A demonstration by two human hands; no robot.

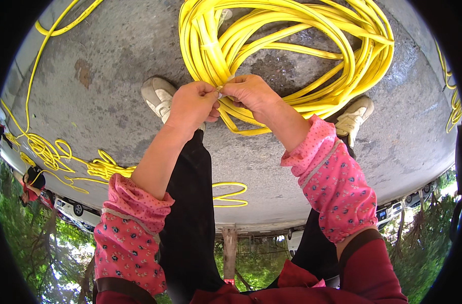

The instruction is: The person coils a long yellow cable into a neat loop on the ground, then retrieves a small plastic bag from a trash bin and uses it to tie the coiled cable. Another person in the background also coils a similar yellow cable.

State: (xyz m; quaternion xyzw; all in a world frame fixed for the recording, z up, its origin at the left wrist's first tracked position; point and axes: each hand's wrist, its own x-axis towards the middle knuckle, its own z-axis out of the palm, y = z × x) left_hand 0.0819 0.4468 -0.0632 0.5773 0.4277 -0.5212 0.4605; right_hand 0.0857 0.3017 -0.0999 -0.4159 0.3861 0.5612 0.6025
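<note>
A large coil of flat yellow hose (206,62) lies on the ground before me, its loops bundled together on the left side. My left hand (193,104) pinches a thin whitish strip (230,78) between thumb and fingertips at the near edge of that bundle. From the other side, my right hand (254,93) pinches the same strip, the thumbs and fingertips of both hands almost meeting. The strip seems to pass around the bundled loops; my fingers hide most of it. Printed marks run along parts of the hose.
My shoes (161,95) stand on either side of the coil's near edge on grey concrete (113,102). More yellow hose (105,167) lies in loose heaps at left, with further loops (457,110) at far right. A person (31,182) and parked vehicles (77,209) appear behind.
</note>
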